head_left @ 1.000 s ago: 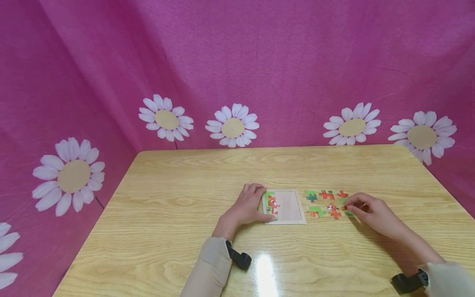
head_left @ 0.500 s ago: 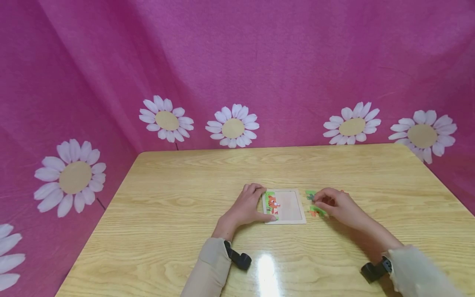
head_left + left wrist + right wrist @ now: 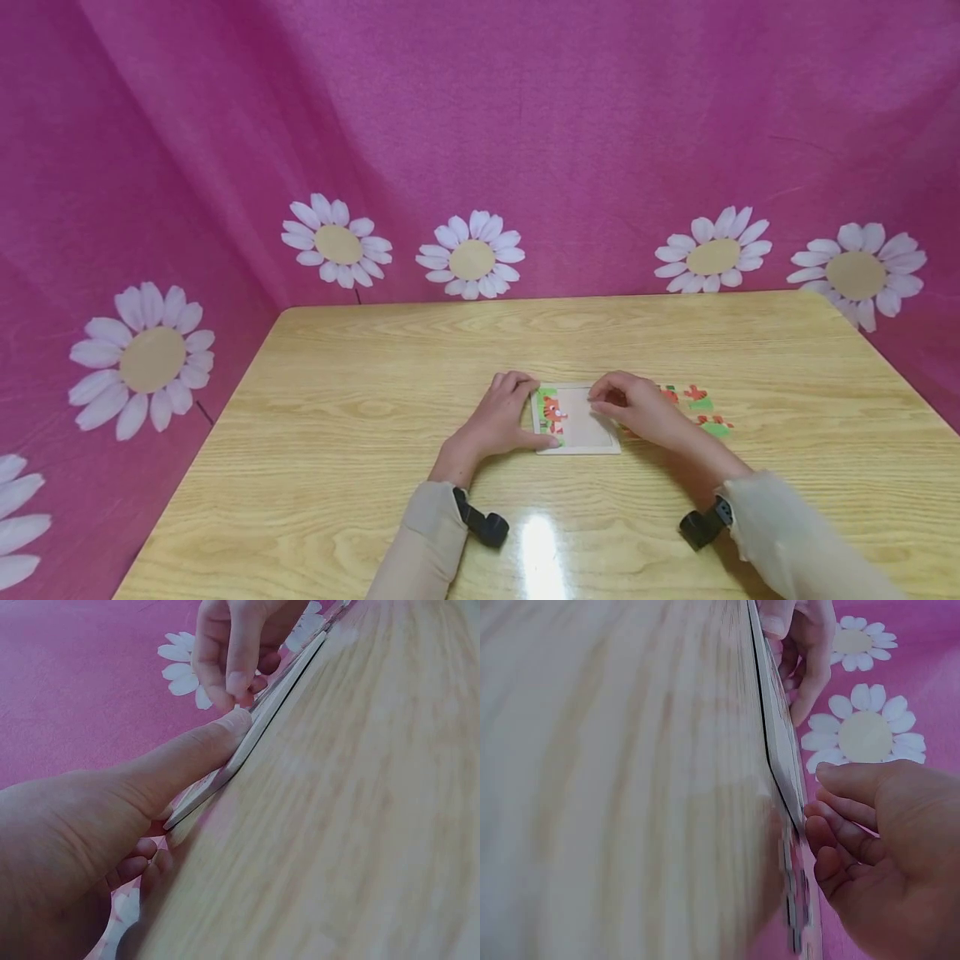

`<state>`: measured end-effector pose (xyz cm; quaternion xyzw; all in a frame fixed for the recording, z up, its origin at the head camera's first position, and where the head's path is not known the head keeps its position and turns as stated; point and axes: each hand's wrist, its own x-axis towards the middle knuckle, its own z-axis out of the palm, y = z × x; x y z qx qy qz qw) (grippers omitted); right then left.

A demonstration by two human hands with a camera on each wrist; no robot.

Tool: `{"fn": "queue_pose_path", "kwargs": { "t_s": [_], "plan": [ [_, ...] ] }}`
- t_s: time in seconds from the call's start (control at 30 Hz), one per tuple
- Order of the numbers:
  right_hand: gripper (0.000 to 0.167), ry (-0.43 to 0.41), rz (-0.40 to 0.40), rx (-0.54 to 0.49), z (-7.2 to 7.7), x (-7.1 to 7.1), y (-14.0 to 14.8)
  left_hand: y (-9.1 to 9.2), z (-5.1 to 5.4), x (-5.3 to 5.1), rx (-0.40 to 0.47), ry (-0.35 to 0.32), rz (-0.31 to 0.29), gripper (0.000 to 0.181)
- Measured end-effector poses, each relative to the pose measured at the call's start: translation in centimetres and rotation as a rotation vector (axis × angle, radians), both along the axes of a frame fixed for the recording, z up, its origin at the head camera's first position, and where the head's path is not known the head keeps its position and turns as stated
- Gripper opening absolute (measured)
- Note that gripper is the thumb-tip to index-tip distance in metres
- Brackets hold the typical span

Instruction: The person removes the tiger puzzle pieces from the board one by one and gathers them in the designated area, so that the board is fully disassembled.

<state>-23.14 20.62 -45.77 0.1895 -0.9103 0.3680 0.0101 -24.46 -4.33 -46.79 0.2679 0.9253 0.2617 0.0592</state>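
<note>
A square jigsaw tray (image 3: 588,451) with a pale rim lies flat on the table. Fitted pieces along its left side show an orange tiger face (image 3: 553,410) on green. My left hand (image 3: 498,421) grips the tray's left side, thumb on the near rim and fingers at the far corner. Over the right part of the tray is my right hand (image 3: 637,408), thumb and forefinger brought together on what looks like a small dark puzzle piece, mostly hidden by the fingertips. Right of that hand lie loose orange and green puzzle pieces (image 3: 716,427), partly covered by it.
The wood-grain table (image 3: 360,383) runs back to a pink curtain (image 3: 585,125) printed with white daisies. A black wrist camera (image 3: 705,527) is strapped at each sleeve cuff.
My right hand has moved left from the loose puzzle pieces to above the tray, uncovering the rightmost pieces. My left hand has stayed on the tray.
</note>
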Motion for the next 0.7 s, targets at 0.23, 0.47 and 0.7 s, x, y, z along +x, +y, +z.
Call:
{"fn": "queue_pose_path", "kwargs": {
  "t_s": [0.23,0.47,0.7],
  "plan": [
    [0.009,0.002,0.021,0.031,0.1,-0.9,-1.8,-0.1,0.2,0.1,0.009,-0.002,-0.001,0.091],
    [0.016,-0.045,0.008,0.048,0.2,-1.7,-3.6,-0.1,0.2,0.2,0.017,-0.001,-0.006,0.090],
    [0.019,-0.113,-0.029,0.025,0.5,-1.8,-4.8,-0.2,0.1,0.2,0.013,0.003,-0.021,0.087]
  ]
}}
